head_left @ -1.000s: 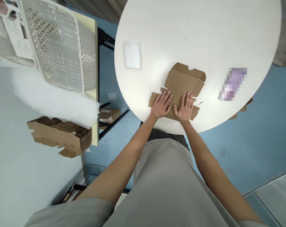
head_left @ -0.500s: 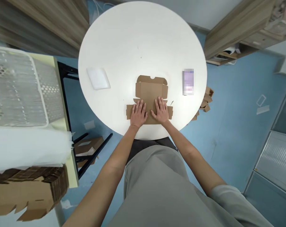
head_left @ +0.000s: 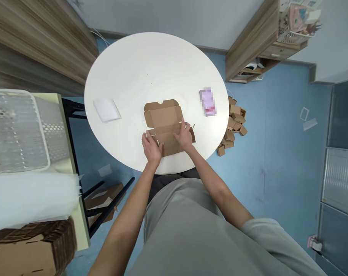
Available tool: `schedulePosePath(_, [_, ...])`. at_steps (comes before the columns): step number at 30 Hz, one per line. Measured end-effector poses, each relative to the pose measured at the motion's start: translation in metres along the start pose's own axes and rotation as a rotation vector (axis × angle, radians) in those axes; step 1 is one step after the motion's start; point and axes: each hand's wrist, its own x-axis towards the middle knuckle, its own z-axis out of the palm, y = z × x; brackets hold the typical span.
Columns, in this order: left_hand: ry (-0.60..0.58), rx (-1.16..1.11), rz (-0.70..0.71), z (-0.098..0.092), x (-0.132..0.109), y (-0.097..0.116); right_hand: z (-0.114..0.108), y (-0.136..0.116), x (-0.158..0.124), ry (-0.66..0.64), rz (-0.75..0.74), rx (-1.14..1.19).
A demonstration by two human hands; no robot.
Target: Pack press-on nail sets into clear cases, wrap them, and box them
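Note:
A flat brown cardboard box blank (head_left: pixel 164 117) lies on the round white table (head_left: pixel 151 73), near its front edge. My left hand (head_left: pixel 151 147) is closed on the blank's left flap, which stands partly raised. My right hand (head_left: pixel 184 136) grips the right side of the blank, fingers curled on a folded-up panel. The blank's far lid panel lies flat on the table.
A small white pad (head_left: pixel 106 110) lies at the table's left and a blurred purple item (head_left: pixel 207 101) at its right. Folded small boxes (head_left: pixel 233 126) are piled on the blue floor to the right. A side table with a white basket (head_left: pixel 15 130) and stacked cardboard blanks (head_left: pixel 33 249) stands left.
Both hands lay flat on the blank before; now they grip its side flaps and lift them. The view has swung, so the table sits farther off and more centred.

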Motion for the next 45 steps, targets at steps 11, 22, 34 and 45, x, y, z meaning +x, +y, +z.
schedulePosePath(11, [0.079, -0.023, -0.079, 0.011, 0.000, -0.001, -0.008, -0.001, -0.011, -0.058, -0.115, -0.038])
schedulePosePath(22, [-0.005, -0.040, -0.012, 0.004, -0.002, -0.010, -0.025, -0.019, 0.005, -0.024, -0.068, -0.087])
schedulePosePath(34, [-0.040, -0.060, -0.025, 0.003, -0.008, -0.009, -0.008, -0.005, -0.003, -0.060, -0.107, -0.097])
schedulePosePath(45, [-0.030, -0.064, -0.048, 0.004, -0.008, -0.012, -0.013, -0.038, 0.001, -0.192, -0.091, -0.286])
